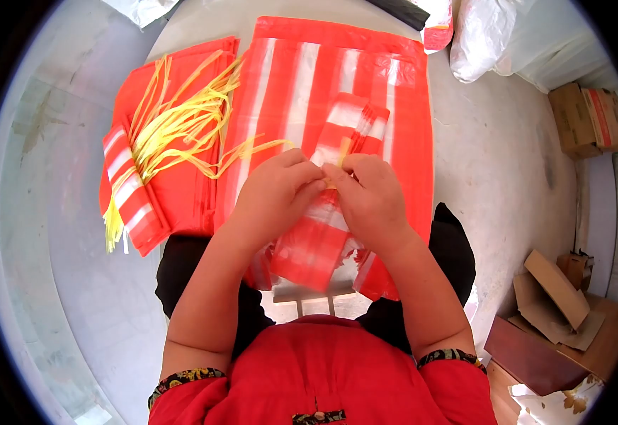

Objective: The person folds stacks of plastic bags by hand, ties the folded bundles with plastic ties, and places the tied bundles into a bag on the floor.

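My left hand [273, 195] and my right hand [372, 202] meet over a folded bundle of red-and-white striped plastic bags [307, 244]. Both have their fingers pinched on a yellow strip [331, 183] that crosses the middle of the bundle. Most of that strip is hidden by the fingers. Beneath the bundle lies a flat stack of striped plastic bags [280, 78]. To the left, loose yellow strips [185, 124] are spread over a red stack [181, 205], beside a rolled striped bundle [130, 185].
The stacks rest on a light-topped table or stool [202, 21] in front of my lap. At the right stand cardboard boxes [574, 120], an opened carton [553, 294] and a brown box [528, 354]. White plastic bags [482, 39] hang at the upper right.
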A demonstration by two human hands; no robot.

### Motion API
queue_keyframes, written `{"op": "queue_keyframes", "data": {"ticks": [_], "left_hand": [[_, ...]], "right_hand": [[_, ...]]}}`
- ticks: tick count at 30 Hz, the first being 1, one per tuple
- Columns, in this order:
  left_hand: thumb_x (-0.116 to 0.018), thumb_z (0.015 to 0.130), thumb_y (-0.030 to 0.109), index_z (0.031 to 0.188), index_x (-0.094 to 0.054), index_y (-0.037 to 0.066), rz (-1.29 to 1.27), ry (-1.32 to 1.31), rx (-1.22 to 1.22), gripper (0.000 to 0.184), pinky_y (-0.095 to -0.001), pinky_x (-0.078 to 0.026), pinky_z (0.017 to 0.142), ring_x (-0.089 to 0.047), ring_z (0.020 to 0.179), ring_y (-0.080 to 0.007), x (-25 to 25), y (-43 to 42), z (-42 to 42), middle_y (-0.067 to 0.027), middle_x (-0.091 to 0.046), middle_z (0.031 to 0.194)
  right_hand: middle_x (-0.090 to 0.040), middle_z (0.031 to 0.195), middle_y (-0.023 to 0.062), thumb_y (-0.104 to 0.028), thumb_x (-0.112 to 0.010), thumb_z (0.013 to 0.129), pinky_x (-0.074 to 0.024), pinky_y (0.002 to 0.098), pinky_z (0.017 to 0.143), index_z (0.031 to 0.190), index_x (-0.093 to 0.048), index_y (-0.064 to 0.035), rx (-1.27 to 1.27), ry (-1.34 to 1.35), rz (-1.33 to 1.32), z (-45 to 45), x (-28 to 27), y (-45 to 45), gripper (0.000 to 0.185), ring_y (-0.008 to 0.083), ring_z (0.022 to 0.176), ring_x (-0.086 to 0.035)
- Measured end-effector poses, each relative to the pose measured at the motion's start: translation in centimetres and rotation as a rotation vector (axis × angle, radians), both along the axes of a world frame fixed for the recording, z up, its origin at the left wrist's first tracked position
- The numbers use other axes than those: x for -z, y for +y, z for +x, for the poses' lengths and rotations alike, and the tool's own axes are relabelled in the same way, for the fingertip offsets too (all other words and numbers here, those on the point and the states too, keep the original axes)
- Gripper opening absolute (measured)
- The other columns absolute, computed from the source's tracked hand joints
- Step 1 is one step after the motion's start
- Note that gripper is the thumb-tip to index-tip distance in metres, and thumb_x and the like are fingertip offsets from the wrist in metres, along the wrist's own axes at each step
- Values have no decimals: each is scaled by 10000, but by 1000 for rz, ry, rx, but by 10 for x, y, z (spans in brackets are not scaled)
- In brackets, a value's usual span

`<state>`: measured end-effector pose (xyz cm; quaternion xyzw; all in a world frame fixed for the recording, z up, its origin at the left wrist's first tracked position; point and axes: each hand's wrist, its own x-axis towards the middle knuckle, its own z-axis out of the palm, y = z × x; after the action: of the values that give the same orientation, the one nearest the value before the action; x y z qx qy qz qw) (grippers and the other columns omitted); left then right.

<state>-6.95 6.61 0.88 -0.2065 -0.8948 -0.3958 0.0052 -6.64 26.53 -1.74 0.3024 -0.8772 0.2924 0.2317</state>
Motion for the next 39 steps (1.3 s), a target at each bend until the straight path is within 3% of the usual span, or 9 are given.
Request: {"op": "queue_keyframes", "data": {"ticks": [5,8,14,18,21,24,27,36,39], "left_hand": [[-713,918,76,971,-701,8,125,-85,-1,87,-417,-522,759,-644,880,-328,5,-2,-3,-134,-641,926],[-709,919,66,969,-691,-1,160,-108,-15,86,-406,-520,758,-642,873,-329,6,0,-4,-142,-643,921],[-695,936,53,969,-681,-13,217,-202,-69,75,-382,-516,749,-646,846,-293,8,-2,-7,-137,-646,898],[-681,947,40,1003,-682,-8,293,-425,-189,74,-365,-513,752,-647,846,-269,14,-9,-10,-127,-646,893],[-669,947,44,1012,-677,2,128,-340,-233,78,-389,-528,754,-661,863,-298,8,-10,-11,-144,-654,902],[-671,954,69,970,-650,9,-194,89,-194,65,-427,-529,756,-654,832,-327,21,-11,-8,-151,-656,896],[-637,955,103,942,-638,12,-348,91,-218,92,-502,-526,782,-651,864,-406,25,-7,-7,-187,-658,903],[-600,977,194,894,-662,42,-408,-206,-98,184,-512,-531,760,-681,872,-377,9,14,4,-172,-699,884],[-597,975,185,904,-664,43,-450,-136,-94,172,-514,-531,751,-680,837,-382,12,15,6,-164,-696,856]], "right_hand": [[-650,990,77,36,-726,793,-527,381,723,968,-747,-36,23,-123,-10,-1,-1,2,191,263,867,-632],[-662,935,107,-68,-733,820,-525,436,764,983,-718,-31,-133,-392,-251,-4,-1,7,168,310,864,-657],[-701,954,96,-80,-748,881,-528,414,739,977,-748,-36,-22,-295,-9,-1,-10,6,106,293,865,-677],[-693,944,87,-92,-755,882,-525,417,729,999,-763,-39,11,-134,-103,-5,-2,6,129,281,860,-666],[-666,916,76,-85,-760,869,-523,411,720,979,-769,-41,47,-102,-71,-4,0,9,119,276,837,-647],[-643,900,71,-73,-769,850,-520,402,709,949,-769,-39,65,-102,9,0,0,13,104,277,815,-630],[-629,890,74,-60,-774,837,-515,398,693,905,-751,-31,78,-106,34,0,2,14,78,280,801,-624],[-635,898,117,-20,-728,873,-524,395,703,864,-689,24,96,-259,-46,-1,-9,37,60,289,808,-643],[-644,917,124,-13,-706,877,-533,389,723,845,-679,33,80,-300,-88,-1,-11,42,62,289,826,-653]]}}
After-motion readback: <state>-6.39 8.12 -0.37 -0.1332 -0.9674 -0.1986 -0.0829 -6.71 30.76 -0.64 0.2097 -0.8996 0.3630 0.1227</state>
